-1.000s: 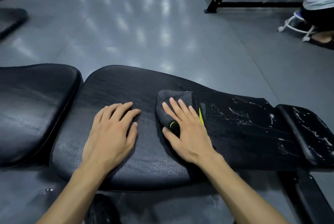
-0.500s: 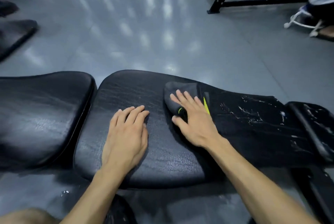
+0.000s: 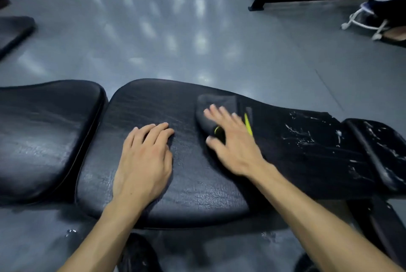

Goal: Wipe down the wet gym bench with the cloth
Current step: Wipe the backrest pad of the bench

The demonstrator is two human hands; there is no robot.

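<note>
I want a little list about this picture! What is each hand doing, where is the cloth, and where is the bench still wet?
left hand: flat on the bench pad, palm down, holding nothing
right hand: flat on the cloth, fingers spread, blurred
cloth: dark, yellow-green marks, lying on the middle bench pad
wet part: droplets to the right of the cloth and on the end pad
floor: grey, shiny

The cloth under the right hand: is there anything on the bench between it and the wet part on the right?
Nothing visible. The cloth lies flat under the right hand, and the bench runs bare from there to the droplets on the right.
</note>
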